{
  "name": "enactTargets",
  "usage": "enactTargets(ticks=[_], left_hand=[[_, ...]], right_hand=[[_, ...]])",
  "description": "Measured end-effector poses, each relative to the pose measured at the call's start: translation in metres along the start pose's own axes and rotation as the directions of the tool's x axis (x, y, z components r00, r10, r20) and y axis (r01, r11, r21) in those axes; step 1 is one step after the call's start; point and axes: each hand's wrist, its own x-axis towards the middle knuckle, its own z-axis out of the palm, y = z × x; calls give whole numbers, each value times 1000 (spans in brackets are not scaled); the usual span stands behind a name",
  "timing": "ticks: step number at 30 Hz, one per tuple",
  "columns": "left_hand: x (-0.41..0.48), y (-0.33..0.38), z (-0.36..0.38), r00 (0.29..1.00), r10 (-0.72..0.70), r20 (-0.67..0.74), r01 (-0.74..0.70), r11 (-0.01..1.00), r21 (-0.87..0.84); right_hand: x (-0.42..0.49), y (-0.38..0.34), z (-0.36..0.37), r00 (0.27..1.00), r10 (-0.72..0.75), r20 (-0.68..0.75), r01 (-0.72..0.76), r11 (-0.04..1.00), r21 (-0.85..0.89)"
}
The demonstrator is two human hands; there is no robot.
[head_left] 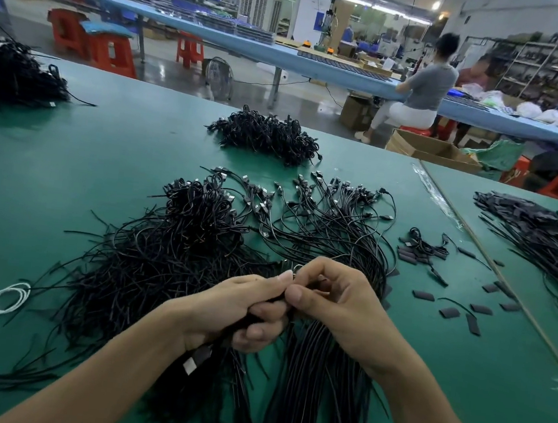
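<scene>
My left hand grips a bundle of thin black cables that hangs down toward me over the green table. My right hand meets it from the right, thumb and fingers curled and pinching the cable ends at the top of the bundle. The fingertips of both hands touch. What exactly sits between the fingertips is hidden. A cable plug with a pale tag shows under my left wrist.
A big tangle of black cables lies left of my hands, and a fanned row with plugs lies behind. More heaps sit further out. Short black sleeve pieces are scattered right. A white loop lies left. A person sits at a far bench.
</scene>
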Motion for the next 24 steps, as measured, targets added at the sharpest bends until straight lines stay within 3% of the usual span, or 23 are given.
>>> enactTargets(ticks=[3, 7, 9, 12, 15, 17, 20, 24], left_hand=[[0, -2, 2, 997, 11, -70, -11, 1000, 10], [7, -9, 5, 927, 128, -351, -9, 947, 322], [12, -15, 5, 889, 160, -429, 13, 928, 373], [13, -17, 7, 879, 52, -474, 21, 989, 147], [13, -13, 8, 954, -104, -280, 59, 985, -162], [13, -13, 4, 962, -159, -224, 115, 974, -196], [15, -17, -2, 909, -168, -381, 132, 984, -119], [17, -17, -15, 821, -68, -567, -61, 977, -206]], right_hand=[[2, 1, 1, 1000, 6, -31, -6, 1000, -20], [4, 7, 4, 992, -32, -119, 1, 967, -255], [3, 11, 8, 989, -45, -139, 0, 953, -304], [4, 13, 18, 978, -102, -183, 30, 933, -359], [11, 13, 27, 959, -163, -232, 61, 917, -393], [16, 12, 29, 953, -183, -242, 72, 911, -406], [24, 13, 25, 960, -159, -229, 64, 925, -374], [36, 31, 16, 929, -6, -370, -108, 952, -287]])
